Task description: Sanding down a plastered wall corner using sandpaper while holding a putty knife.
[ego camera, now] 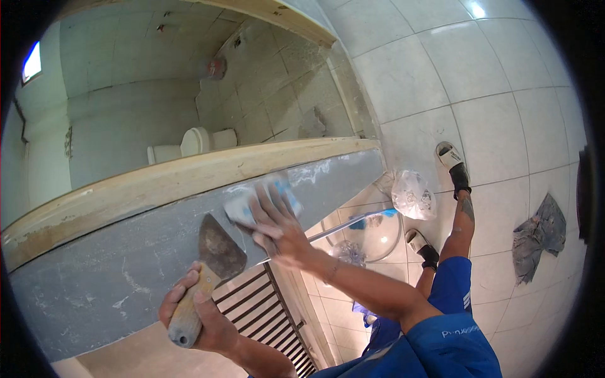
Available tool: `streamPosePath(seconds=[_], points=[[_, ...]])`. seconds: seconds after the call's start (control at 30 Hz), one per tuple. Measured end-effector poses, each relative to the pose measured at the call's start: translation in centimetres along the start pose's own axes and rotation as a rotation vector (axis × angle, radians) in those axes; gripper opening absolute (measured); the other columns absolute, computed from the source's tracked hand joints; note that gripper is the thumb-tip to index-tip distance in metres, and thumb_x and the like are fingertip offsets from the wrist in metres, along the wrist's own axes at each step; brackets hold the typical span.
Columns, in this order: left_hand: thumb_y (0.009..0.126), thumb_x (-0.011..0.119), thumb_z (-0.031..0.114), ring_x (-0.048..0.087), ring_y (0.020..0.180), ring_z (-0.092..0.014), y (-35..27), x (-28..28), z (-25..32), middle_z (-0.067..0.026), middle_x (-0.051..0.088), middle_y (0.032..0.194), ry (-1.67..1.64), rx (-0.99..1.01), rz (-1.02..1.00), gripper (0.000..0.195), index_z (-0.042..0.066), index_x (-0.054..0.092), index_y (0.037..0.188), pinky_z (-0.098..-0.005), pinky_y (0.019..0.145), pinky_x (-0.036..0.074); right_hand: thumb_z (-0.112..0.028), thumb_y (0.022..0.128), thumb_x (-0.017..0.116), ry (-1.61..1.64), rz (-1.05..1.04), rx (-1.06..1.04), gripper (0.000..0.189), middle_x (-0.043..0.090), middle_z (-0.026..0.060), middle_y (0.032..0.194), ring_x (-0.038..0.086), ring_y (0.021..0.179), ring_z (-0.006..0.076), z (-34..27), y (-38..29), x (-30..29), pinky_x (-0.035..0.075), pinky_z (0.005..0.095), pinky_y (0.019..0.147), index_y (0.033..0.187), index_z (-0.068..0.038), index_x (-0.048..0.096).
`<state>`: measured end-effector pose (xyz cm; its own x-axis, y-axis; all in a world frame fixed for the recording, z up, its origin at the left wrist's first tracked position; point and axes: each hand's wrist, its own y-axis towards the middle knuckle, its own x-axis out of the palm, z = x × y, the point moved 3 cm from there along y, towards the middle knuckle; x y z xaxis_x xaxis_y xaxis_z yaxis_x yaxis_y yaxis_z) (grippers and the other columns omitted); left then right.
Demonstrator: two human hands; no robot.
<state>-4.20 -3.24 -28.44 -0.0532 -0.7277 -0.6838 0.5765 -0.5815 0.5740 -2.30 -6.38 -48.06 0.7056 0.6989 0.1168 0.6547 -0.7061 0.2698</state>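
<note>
My left hand (pixel 203 307) is wrapped around the worn wooden handle of a broad putty knife (pixel 221 245). Its dark, stained metal blade points up and lies over the grey wall strip (pixel 156 255); whether it touches cannot be told. Just above and to the right, my right hand (pixel 274 222) presses a white and light-blue pad or folded sheet (pixel 241 210) against the same grey surface, fingers spread over it. Hand and pad are blurred, so the pad's exact kind is unclear. White smears and scratches mark the strip around both hands.
A pale wooden door frame (pixel 189 171) edges the strip; beyond it is a tiled bathroom with a white toilet (pixel 196 141). A metal grille (pixel 279 321) stands below. On the floor lie a clear plastic bag (pixel 413 196) and a crumpled grey cloth-like piece (pixel 539 238).
</note>
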Motion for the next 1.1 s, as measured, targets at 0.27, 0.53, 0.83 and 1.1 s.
streamPosePath(seconds=[0.27, 0.53, 0.83, 1.1], points=[[0.078, 0.053, 0.002, 0.061, 0.087, -0.029, 1.4, -1.6, 0.6, -0.0168, 0.059, 0.088, 0.049, 0.015, 0.019, 0.024, -0.001, 0.047, 0.101, -0.0473, 0.088, 0.048, -0.030, 0.088, 0.049, 0.032, -0.089, -0.032, 0.053, 0.019, 0.0229, 0.144, 0.016, 0.132, 0.0453, -2.5, -2.5, 0.3, 0.015, 0.0524, 0.107, 0.132, -0.003, 0.039], [0.078, 0.055, 0.003, 0.062, 0.086, -0.030, 2.4, -1.4, 0.7, -0.0172, 0.059, 0.089, 0.043, 0.040, -0.001, 0.025, -0.001, 0.048, 0.102, -0.0472, 0.088, 0.048, -0.024, 0.088, 0.046, 0.092, -0.115, -0.006, 0.047, 0.017, 0.0195, 0.147, 0.011, 0.135, 0.0436, -2.0, -5.2, 0.8, 0.012, 0.0551, 0.106, 0.133, -0.012, 0.042], [0.079, 0.054, 0.000, 0.061, 0.087, -0.031, 1.0, 0.6, -0.3, -0.0185, 0.059, 0.091, 0.055, -0.020, -0.075, 0.026, -0.002, 0.044, 0.102, -0.0458, 0.085, 0.049, -0.032, 0.093, 0.039, 0.059, -0.128, 0.127, 0.040, 0.017, 0.0169, 0.147, 0.014, 0.135, 0.0398, -0.8, -7.5, 0.2, 0.011, 0.0513, 0.108, 0.130, -0.019, 0.048], [0.078, 0.053, -0.003, 0.061, 0.088, -0.030, -0.6, 2.8, -1.4, -0.0169, 0.060, 0.092, 0.026, -0.088, -0.120, 0.024, -0.001, 0.048, 0.101, -0.0448, 0.087, 0.048, -0.030, 0.091, 0.045, 0.081, 0.021, 0.074, 0.047, 0.014, 0.0156, 0.148, 0.011, 0.135, 0.0416, 2.7, -5.2, 0.8, 0.009, 0.0539, 0.108, 0.137, -0.024, 0.037]])
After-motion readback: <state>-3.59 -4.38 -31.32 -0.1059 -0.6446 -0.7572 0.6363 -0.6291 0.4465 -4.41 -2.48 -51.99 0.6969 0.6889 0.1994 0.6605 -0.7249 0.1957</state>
